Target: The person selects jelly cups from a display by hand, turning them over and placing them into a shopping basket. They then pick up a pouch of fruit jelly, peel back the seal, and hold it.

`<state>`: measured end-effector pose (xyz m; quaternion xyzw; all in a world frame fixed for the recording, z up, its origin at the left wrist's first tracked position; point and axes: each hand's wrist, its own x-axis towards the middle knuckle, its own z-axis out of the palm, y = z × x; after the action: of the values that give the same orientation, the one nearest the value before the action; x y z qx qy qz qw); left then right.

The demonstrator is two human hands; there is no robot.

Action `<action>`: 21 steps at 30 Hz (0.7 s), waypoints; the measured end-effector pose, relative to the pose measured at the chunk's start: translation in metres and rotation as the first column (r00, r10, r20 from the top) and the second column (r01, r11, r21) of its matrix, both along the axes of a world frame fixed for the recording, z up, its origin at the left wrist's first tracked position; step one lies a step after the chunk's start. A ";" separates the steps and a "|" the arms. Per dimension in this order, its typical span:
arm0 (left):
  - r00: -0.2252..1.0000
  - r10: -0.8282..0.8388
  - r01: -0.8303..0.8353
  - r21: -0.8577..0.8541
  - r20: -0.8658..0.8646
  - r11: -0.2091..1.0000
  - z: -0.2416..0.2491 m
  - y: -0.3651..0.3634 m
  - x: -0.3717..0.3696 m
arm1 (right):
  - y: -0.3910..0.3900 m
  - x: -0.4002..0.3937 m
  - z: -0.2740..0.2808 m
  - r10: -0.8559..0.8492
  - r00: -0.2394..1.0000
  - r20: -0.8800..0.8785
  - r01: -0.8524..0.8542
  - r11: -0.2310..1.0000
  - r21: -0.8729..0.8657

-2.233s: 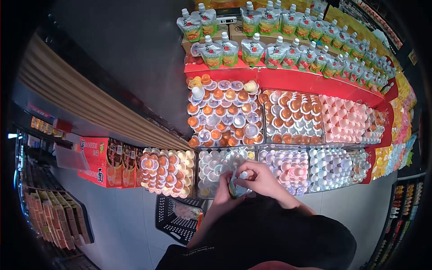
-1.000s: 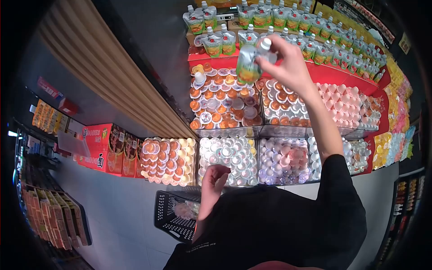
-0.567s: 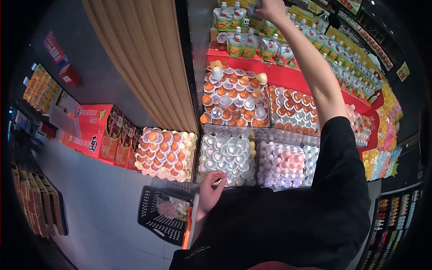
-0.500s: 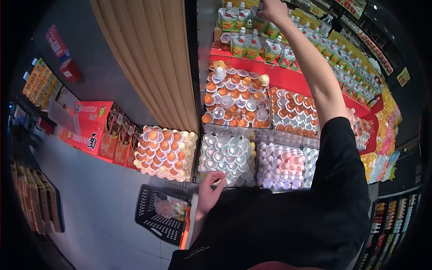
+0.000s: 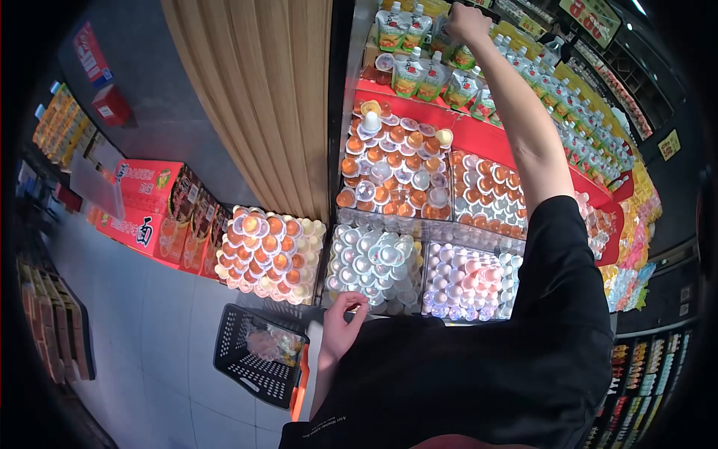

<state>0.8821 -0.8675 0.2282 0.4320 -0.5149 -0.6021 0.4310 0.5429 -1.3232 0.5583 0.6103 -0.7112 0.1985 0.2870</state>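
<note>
My right hand (image 5: 470,24) reaches to the top of the view, closed in a fist above the rows of spouted pouches (image 5: 407,73) with white caps. A shaded pouch (image 5: 441,36) stands just left of its fingers; what they grip is hidden. My left hand (image 5: 342,323) is low at the middle, its fingers curled against the thumb, with nothing visible in them. Just beyond it is a bin of pale jelly cups (image 5: 374,258). Beside my left forearm is a black shopping basket (image 5: 233,359) with an orange handle (image 5: 301,382), holding clear-wrapped items (image 5: 273,346).
Orange jelly cups (image 5: 393,153) fill the bins behind, below a red shelf edge (image 5: 404,105). More cups (image 5: 258,251) are stacked at left, beside red boxes (image 5: 146,213). White and pink cups (image 5: 471,280) lie at right. A wooden panel (image 5: 262,105) rises at left.
The view has shifted slightly, so the shelves sit a little lower and to the right. My right hand has curled into a fist and moved slightly right. My left hand stays curled.
</note>
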 end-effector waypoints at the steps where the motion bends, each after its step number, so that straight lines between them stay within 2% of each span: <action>1: 1.000 0.001 -0.001 0.005 -0.002 1.000 -0.001 -0.001 0.000 | -0.007 -0.005 0.001 -0.018 0.999 0.031 0.017 0.999 0.039; 3: 1.000 -0.012 0.012 -0.014 0.023 1.000 -0.004 -0.002 -0.001 | -0.015 -0.014 0.001 -0.032 1.000 0.001 0.031 0.996 0.087; 5: 1.000 -0.021 0.021 -0.011 0.022 1.000 -0.008 -0.003 -0.004 | -0.016 -0.018 -0.002 -0.009 1.000 0.002 0.009 1.000 0.004; 9: 1.000 0.024 -0.023 -0.061 0.007 0.998 -0.006 -0.007 -0.010 | -0.005 -0.016 -0.002 0.005 1.000 -0.024 -0.006 1.000 -0.027; 11: 1.000 0.010 -0.009 -0.053 0.023 0.999 -0.004 -0.009 -0.009 | -0.019 -0.029 -0.011 0.098 0.994 -0.054 -0.101 0.993 -0.062; 14: 0.999 -0.003 0.004 -0.039 0.037 0.999 -0.006 -0.009 -0.010 | -0.005 -0.023 -0.007 0.101 0.995 -0.028 -0.100 0.994 0.038; 19: 0.999 0.034 -0.033 -0.049 0.016 0.998 -0.001 -0.012 -0.013 | -0.005 -0.021 -0.008 0.098 0.995 -0.013 -0.098 0.995 -0.006; 21: 0.998 0.021 -0.017 -0.066 0.056 0.998 0.001 -0.013 -0.013 | -0.008 -0.024 -0.010 0.112 0.994 0.004 -0.112 0.994 -0.013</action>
<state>0.8694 -0.8807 0.2289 0.4395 -0.5423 -0.5683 0.4356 0.5184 -1.3317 0.5480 0.6471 -0.6751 0.2202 0.2777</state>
